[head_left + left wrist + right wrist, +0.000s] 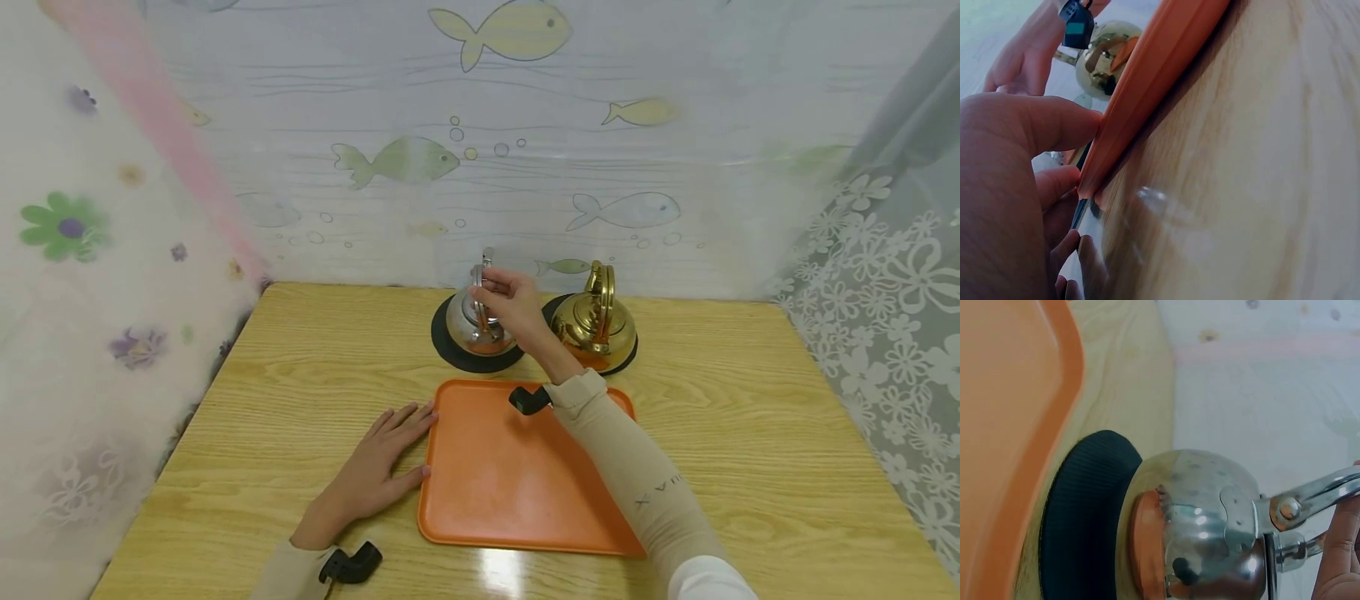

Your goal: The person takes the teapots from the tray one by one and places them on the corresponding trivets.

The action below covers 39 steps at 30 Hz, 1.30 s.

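My right hand (517, 308) holds the upright handle of a shiny silver kettle (1204, 512), fingers and thumb about it. This kettle stands on a round black mat (1082, 519) at the back of the table. To its right is a gold kettle (581, 333), its handle upright too. In front of both lies an orange rectangular tray (487, 467), partly covered by my right forearm. My left hand (378, 471) rests at the tray's left edge, fingers extended. Thumb and fingertips touch the rim in the left wrist view.
Under the gold kettle is another black mat (633, 354). The wooden table (750, 417) ends at the back against a fish-print curtain (360, 225). Flowered cloth (67, 350) hangs on the left, and a lace curtain (892, 333) on the right.
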### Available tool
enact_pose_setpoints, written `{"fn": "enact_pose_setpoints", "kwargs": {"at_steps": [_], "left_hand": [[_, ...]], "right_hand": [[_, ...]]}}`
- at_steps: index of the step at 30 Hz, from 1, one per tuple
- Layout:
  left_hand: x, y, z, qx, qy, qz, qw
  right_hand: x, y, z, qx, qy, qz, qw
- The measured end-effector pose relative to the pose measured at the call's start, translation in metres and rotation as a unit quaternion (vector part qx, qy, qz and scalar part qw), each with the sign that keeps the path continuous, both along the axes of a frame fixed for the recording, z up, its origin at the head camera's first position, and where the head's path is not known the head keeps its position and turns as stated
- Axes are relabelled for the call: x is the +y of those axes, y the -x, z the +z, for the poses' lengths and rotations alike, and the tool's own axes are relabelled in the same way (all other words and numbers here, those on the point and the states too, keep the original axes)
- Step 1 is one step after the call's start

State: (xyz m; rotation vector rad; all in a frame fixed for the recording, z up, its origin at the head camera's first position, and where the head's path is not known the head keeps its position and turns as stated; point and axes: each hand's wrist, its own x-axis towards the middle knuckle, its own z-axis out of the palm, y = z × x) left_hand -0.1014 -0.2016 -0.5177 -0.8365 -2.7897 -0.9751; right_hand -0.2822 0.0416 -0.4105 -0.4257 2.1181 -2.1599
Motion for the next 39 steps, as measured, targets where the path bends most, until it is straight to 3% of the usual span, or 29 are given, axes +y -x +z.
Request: {"fn": "enact_pose_setpoints", "kwargs": {"at_steps": [19,39], "left_hand": [[0.002,0.000,0.001,0.002,-0.004,-0.004,1.0000],[0.001,0.001,-0.001,-0.012,-0.009,-0.005,0.9999]], "right_hand": [[-0.008,0.009,0.000,-0.025,-0.028,-0.006,0.999],[-0.011,0.010,-0.006,-0.052,-0.013,-0.025,0.998]]}}
